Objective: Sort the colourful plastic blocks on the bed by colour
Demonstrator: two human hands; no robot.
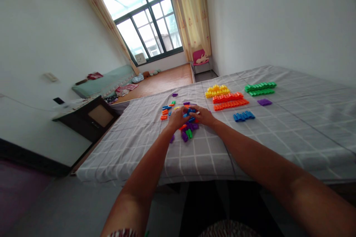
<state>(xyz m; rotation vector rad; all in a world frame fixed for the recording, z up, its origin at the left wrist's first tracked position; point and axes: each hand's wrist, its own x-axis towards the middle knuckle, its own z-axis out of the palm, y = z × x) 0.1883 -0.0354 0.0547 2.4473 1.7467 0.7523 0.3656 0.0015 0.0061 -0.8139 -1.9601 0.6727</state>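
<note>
My left hand (178, 118) and my right hand (205, 116) meet over a loose heap of small, glossy plastic pieces. Between them are several blue plastic pieces (191, 111), with the fingers of both hands curled round them; the fingers partly hide how each piece is gripped. Close in front of the hands lie purple pieces (185, 136) and a green pair (189, 133). Left of my left hand are scattered orange pieces (164, 114) and a blue one (166, 107). A single purple piece (175, 94) lies farther back.
Sorted by colour on the right are yellow rows (217, 91), orange rows (230, 101), green rows (260, 89), a blue row (244, 116) and a purple group (264, 102). All rest on a grey checked cloth (292, 129). A dark cabinet (89, 118) stands at left.
</note>
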